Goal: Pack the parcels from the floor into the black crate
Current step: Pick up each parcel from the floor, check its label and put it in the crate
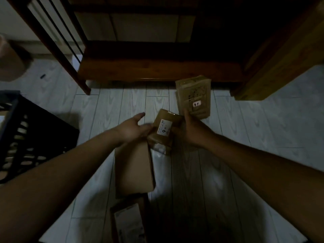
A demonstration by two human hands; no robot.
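Brown cardboard dominates the dim middle of the view; a small parcel [164,130] with a white label sits at the centre, lifted between the two hands above the pale plank floor [263,128]. The right hand [190,132] grips its right side, thumb laid up the edge and fingers hidden behind it; the left hand [133,130] is spread, fingers fairly straight, touching the left side without closing round it.

The black crate [35,134] stands at 9 o'clock, well apart from the held parcel, so this one is judged picked up but not yet packed. Three more lie on the floor: a taller parcel [192,95] at 1 o'clock against the wooden furniture [157,71]; a flat parcel [133,171] at 6 o'clock, just below the left hand; a labelled parcel [128,223] lower at 6 o'clock, cut by the bottom edge. Most of the work looks undone.

The crate's inside is cut off at the left edge; pale patches show through its slots (parcels or floor, it cannot be told). A blurred brown shape [10,64] at 10 o'clock is unreadable; the labels' print is too dark to read in full.
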